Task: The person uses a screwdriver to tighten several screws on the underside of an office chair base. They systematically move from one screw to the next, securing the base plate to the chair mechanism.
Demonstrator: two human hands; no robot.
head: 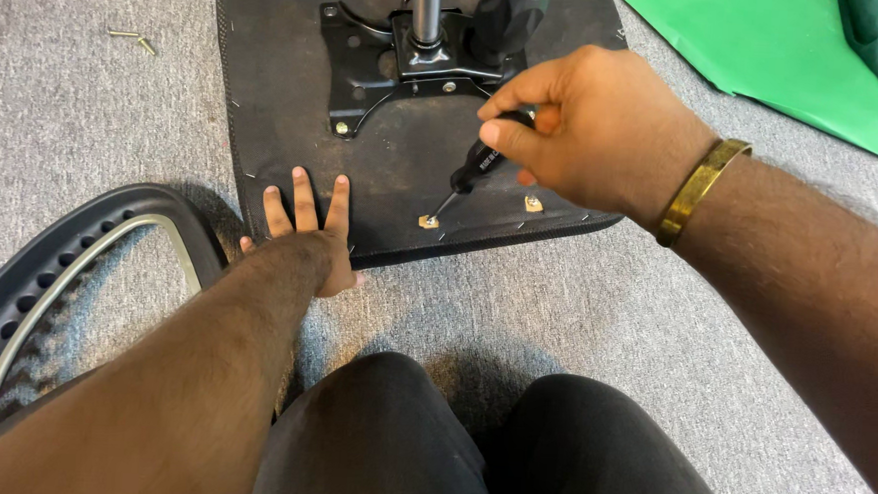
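An upturned black chair seat (277, 88) lies on grey carpet with a black metal mounting plate (369, 63) and a chrome post (427, 6) bolted to it. My right hand (590, 130), with a gold bangle on the wrist, grips a black-handled screwdriver (473, 169). Its tip rests on a small brass fitting (428, 221) near the seat's front edge. A second brass fitting (533, 204) sits just to the right. My left hand (305, 220) lies flat on the seat's near edge, fingers spread, holding nothing.
A black perforated chair backrest (47, 277) with a pale inner rim lies at the left. Loose screws (134, 39) rest on the carpet at upper left. Green sheeting (770, 54) covers the upper right. My knees in dark trousers (468, 449) fill the bottom middle.
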